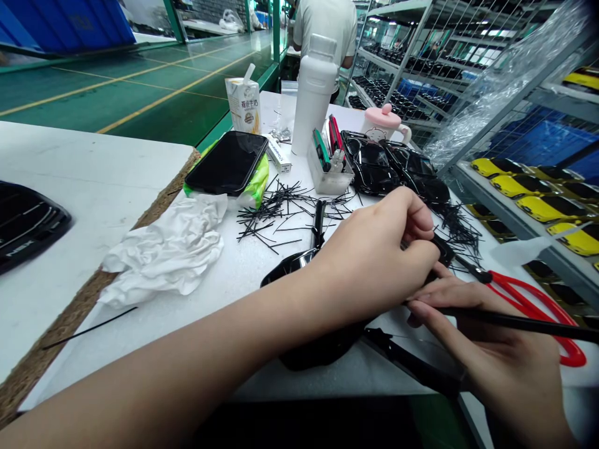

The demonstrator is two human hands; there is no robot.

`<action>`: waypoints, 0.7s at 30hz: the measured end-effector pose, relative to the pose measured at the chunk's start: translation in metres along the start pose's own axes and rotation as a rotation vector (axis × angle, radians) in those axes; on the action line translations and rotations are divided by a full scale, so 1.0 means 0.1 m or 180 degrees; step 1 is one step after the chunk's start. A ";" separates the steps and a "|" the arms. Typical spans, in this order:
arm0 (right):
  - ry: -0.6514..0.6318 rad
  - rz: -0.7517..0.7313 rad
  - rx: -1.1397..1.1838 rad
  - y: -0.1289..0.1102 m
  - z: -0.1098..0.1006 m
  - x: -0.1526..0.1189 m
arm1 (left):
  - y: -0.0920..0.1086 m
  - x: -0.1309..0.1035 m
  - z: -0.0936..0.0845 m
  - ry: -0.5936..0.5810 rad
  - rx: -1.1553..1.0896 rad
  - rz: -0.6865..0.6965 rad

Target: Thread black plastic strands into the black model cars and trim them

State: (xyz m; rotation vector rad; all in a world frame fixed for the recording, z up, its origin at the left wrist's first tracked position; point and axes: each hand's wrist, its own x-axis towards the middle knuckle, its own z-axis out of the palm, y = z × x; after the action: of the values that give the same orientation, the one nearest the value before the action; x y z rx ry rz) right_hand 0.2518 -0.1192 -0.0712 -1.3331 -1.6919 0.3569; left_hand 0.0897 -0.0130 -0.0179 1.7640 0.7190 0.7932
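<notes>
My left hand point(388, 240) reaches across from the left, its fingers curled closed. Whatever those fingers hold is hidden behind the hand. My right hand point(491, 349) pinches a long thin black rod point(524, 322) between thumb and fingers, close beside the left fingertips. A glossy black shell-like part point(322, 352) lies below my left wrist, mostly covered by the forearm. Another narrow black part point(416, 365) rests near the table edge, beside the right hand. Scissors with red handles point(533, 296) lie behind the right hand. Loose black strips point(276, 206) are scattered beyond the left hand.
Crumpled white paper point(168, 249), a phone point(229, 163), a drink carton point(243, 106) and a white bottle point(314, 93) stand or lie on the table. A small tray of tools point(330, 178), black car shells point(369, 162) and a pink-lidded mug point(384, 121) are farther back. Shelves hold yellow car shells point(538, 209).
</notes>
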 end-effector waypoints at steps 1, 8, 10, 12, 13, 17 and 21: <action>-0.0072 -0.0047 -0.0077 -0.01 -0.01 0.02 | -0.01 0.00 0.00 0.0007 0.0053 -0.0003; -0.0647 -0.0258 -0.0674 -0.09 -0.10 0.18 | -0.02 0.00 -0.01 0.0069 0.0315 -0.0086; -0.0772 -0.0272 -0.0708 -0.10 -0.11 0.21 | -0.02 0.01 -0.01 0.0069 0.0327 -0.0088; -0.0923 -0.0281 -0.0701 -0.10 -0.12 0.24 | -0.02 0.01 -0.01 0.0067 0.0343 -0.0086; -0.0991 -0.0280 -0.0671 -0.09 -0.12 0.25 | -0.03 0.02 -0.01 0.0062 0.0343 -0.0072; -0.1112 -0.0244 -0.0459 -0.05 -0.14 0.26 | -0.07 0.02 -0.01 0.0050 0.0315 0.0022; -0.0754 -0.0131 -0.0071 -0.04 -0.17 0.25 | -0.07 0.02 -0.01 0.0014 0.0412 0.0010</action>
State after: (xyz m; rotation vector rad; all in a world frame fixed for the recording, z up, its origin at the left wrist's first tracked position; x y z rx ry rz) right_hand 0.2634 -0.1034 -0.0474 -1.3108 -1.9208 0.4890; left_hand 0.0892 -0.0086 -0.0239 1.8800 0.7856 0.7674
